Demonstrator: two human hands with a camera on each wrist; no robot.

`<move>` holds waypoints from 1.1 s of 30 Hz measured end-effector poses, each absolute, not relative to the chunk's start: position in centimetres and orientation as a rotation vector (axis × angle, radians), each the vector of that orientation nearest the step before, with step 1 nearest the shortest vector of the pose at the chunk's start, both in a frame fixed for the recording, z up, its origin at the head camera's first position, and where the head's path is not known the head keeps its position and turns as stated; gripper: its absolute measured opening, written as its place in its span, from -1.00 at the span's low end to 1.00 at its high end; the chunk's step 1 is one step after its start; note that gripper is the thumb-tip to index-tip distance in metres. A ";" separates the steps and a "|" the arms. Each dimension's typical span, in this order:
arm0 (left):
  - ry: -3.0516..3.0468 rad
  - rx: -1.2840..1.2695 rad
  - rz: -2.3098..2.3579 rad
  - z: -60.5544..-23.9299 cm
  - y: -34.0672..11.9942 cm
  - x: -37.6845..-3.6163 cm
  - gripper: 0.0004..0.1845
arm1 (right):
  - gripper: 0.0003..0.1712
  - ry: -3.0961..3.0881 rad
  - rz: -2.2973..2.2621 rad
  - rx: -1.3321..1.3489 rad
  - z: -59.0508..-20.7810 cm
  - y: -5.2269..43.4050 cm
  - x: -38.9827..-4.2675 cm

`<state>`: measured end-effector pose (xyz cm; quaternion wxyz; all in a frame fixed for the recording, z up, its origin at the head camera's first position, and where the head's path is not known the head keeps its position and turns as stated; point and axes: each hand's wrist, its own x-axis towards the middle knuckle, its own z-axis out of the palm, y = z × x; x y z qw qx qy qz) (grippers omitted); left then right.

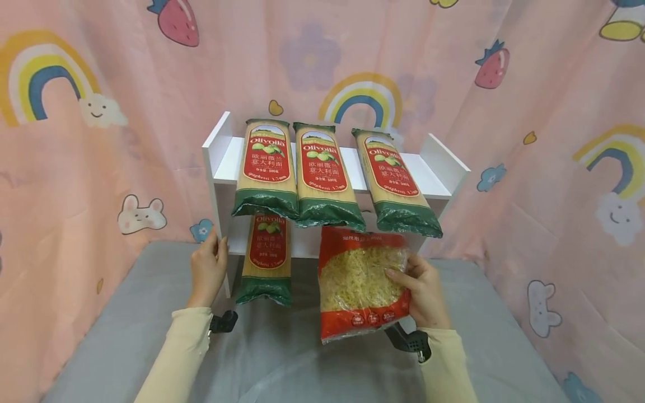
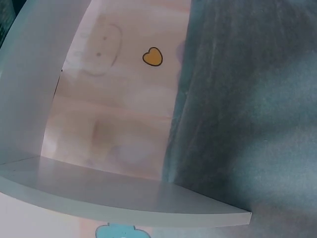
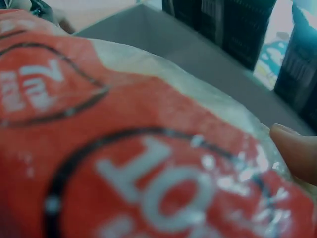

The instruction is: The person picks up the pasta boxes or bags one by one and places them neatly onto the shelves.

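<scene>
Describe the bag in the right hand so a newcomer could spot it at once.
Start at the white shelf against the pink curtain. Below its front edge, over the grey cloth, the right hand grips the red pasta bag. Unlike the long green-ended spaghetti packs, it is short, wide and shows curly pasta.

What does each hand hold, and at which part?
The right hand grips the red pasta bag at its lower right edge. The left hand touches the white shelf, its side panel.
</scene>
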<state>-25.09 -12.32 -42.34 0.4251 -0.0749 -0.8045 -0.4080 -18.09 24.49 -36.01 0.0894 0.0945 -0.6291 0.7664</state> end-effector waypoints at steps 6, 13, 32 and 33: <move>-2.010 -0.192 -1.012 -42.4 -12.6 -25.1 -0.93 | -0.67 -1.841 2.365 0.192 -36.0 22.9 -21.3; -2.012 -0.185 -1.012 -42.3 -12.7 -25.1 -0.90 | -0.78 -1.901 2.401 0.094 -35.9 21.5 -24.6; -1.997 -0.219 -1.024 -42.6 -12.4 -25.2 -0.93 | -0.38 -2.146 2.055 0.082 -35.9 23.9 -27.8; -1.994 -0.223 -1.023 -42.6 -12.4 -25.2 -0.93 | -0.36 -2.155 2.039 0.090 -36.0 24.0 -27.9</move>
